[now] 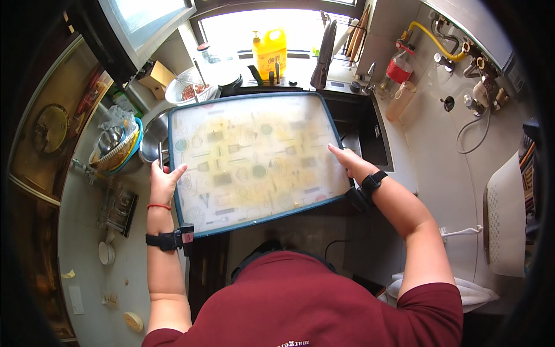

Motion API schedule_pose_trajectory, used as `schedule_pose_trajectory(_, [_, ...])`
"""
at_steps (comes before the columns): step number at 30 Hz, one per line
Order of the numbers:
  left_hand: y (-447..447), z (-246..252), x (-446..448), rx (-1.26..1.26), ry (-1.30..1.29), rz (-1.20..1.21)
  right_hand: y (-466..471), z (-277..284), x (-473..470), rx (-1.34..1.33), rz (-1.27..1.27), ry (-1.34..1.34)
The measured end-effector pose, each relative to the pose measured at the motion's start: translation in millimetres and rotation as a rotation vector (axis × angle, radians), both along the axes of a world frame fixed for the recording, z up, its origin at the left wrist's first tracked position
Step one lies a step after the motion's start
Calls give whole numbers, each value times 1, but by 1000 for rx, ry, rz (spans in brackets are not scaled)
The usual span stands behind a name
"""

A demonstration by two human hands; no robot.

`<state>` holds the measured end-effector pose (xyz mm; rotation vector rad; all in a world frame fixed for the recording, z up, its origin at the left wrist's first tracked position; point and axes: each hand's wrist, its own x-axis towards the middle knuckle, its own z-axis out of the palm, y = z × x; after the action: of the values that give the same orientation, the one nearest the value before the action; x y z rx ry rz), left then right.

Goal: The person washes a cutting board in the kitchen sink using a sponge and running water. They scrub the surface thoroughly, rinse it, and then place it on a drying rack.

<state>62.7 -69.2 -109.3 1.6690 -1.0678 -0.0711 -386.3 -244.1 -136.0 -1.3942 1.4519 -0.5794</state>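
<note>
A large rectangular board (256, 160) with a blue-green rim and a pale surface printed with kitchen utensils is held up in front of me, tilted a little. Yellowish smears and small specks show on its surface. My left hand (164, 180) grips its left edge, thumb on top, and a slim dark handle (160, 157) rises between thumb and fingers. At the right edge my right hand (350, 161) holds the board, the thumb over the rim and the fingers hidden beneath. Below the board's right side lies part of a black sink (368, 130).
A metal bowl (155, 134) and a white colander (173, 89) with reddish food stand at the left. Behind the board are a yellow pump bottle (269, 56) and a knife rack. Nested baskets (115, 149) sit far left; a faucet (370, 78) rises behind the sink.
</note>
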Motion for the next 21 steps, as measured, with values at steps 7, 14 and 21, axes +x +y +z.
schedule_pose_trajectory(7, [-23, 38, -8, 81, 3, -69, -13, 18, 10, 63, 43, -223])
schedule_pose_trajectory(14, [-70, 75, -32, 115, 255, -367, -75, 8, 3, 97, -1, -200])
schedule_pose_trajectory(21, [-132, 72, -52, 178, 171, -302, -126, -9, -17, 123, 76, -208])
